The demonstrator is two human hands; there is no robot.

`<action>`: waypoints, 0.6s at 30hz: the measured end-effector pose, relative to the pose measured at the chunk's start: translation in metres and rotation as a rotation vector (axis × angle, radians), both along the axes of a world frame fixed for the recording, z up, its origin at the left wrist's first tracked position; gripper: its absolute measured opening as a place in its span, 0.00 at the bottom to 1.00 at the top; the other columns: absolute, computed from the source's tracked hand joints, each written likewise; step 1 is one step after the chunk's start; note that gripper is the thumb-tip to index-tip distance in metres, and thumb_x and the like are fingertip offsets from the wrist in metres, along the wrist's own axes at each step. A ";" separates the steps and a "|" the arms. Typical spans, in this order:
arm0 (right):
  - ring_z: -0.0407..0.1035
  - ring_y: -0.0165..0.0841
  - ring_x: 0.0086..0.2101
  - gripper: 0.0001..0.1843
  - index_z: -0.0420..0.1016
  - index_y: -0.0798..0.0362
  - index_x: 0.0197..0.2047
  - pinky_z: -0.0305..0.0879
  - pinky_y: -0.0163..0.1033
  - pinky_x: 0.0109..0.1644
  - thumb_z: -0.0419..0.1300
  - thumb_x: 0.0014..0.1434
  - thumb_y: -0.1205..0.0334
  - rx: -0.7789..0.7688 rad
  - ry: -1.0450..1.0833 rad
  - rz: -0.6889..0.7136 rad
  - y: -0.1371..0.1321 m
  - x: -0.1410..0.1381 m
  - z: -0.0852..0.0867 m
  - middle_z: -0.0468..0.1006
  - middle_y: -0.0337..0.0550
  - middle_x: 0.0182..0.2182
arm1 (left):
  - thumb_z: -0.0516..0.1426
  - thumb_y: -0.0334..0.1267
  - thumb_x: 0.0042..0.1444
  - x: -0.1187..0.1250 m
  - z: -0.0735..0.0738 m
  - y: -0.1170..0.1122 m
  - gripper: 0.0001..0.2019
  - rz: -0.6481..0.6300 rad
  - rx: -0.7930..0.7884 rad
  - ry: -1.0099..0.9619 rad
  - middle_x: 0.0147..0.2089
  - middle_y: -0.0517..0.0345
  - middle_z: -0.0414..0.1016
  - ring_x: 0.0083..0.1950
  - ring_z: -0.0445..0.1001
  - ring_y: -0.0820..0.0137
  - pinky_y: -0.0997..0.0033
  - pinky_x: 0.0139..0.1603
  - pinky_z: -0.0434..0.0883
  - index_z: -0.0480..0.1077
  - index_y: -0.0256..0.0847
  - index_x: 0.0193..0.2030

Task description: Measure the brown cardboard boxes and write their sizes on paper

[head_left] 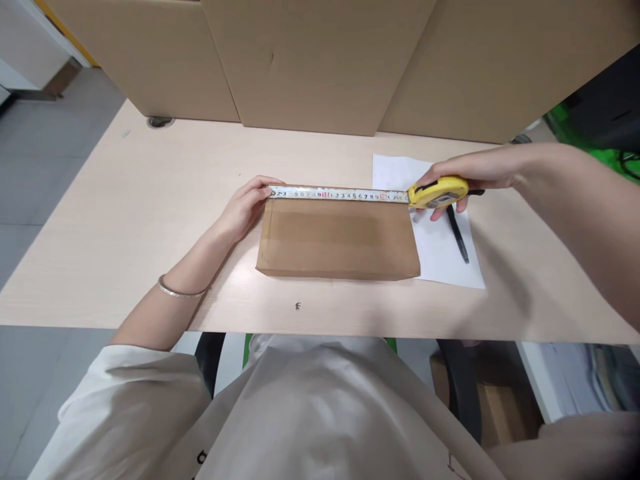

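Observation:
A brown cardboard box (pixel 340 243) lies flat on the table in front of me. Along its far top edge runs the white blade of a tape measure (pixel 440 192), whose yellow case is at the box's right end. My right hand (pixel 450 177) is closed around that case. At the box's far left corner, my left hand (pixel 253 200) pinches the blade's end against the box with thumb and fingers. A sheet of white paper (pixel 445 253) lies partly under the box's right side, with a black pen (pixel 457 235) on it, just below my right hand.
Large cardboard panels (pixel 320 60) stand upright along the back of the table (pixel 125 247). A round cable hole (pixel 161 123) is at the far left. A tiny dark mark (pixel 298 306) shows near the front edge. Dark equipment stands at the far right.

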State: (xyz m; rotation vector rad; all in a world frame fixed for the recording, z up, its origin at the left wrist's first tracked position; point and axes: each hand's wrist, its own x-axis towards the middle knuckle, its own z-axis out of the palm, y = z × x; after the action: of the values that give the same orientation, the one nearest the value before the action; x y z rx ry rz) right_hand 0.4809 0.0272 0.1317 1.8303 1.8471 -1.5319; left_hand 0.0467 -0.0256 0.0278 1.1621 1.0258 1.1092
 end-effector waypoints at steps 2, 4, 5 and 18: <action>0.84 0.33 0.32 0.24 0.91 0.64 0.48 0.65 0.31 0.28 0.60 0.83 0.52 0.000 -0.008 0.012 0.002 -0.004 -0.005 0.89 0.54 0.39 | 0.66 0.41 0.56 0.001 0.000 0.000 0.11 0.000 0.008 0.010 0.51 0.52 0.87 0.55 0.84 0.59 0.54 0.64 0.80 0.80 0.42 0.45; 0.84 0.31 0.32 0.24 0.90 0.66 0.45 0.66 0.30 0.31 0.64 0.81 0.52 0.013 -0.027 0.009 0.002 -0.009 -0.007 0.89 0.53 0.38 | 0.65 0.41 0.57 0.001 0.000 0.000 0.10 0.007 0.013 0.023 0.51 0.52 0.87 0.55 0.84 0.59 0.54 0.63 0.81 0.79 0.42 0.45; 0.83 0.30 0.33 0.24 0.89 0.67 0.44 0.66 0.30 0.31 0.66 0.80 0.51 0.016 -0.051 -0.024 0.002 -0.012 -0.006 0.88 0.52 0.39 | 0.64 0.41 0.58 0.001 0.000 0.000 0.10 0.012 0.014 0.030 0.51 0.52 0.87 0.55 0.84 0.59 0.54 0.62 0.81 0.79 0.42 0.45; 0.65 0.26 0.26 0.26 0.89 0.58 0.43 0.54 0.38 0.30 0.69 0.73 0.40 0.311 -0.120 0.091 -0.032 -0.012 0.014 0.80 0.45 0.30 | 0.66 0.49 0.57 -0.009 -0.009 0.012 0.19 0.019 0.103 0.083 0.59 0.48 0.84 0.66 0.82 0.53 0.44 0.74 0.77 0.78 0.45 0.52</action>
State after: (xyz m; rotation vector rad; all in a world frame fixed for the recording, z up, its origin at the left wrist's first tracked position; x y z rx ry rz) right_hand 0.4691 -0.0043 0.1461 1.8802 2.1745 -1.1300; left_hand 0.0381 -0.0138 0.0189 1.2919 1.0560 1.1478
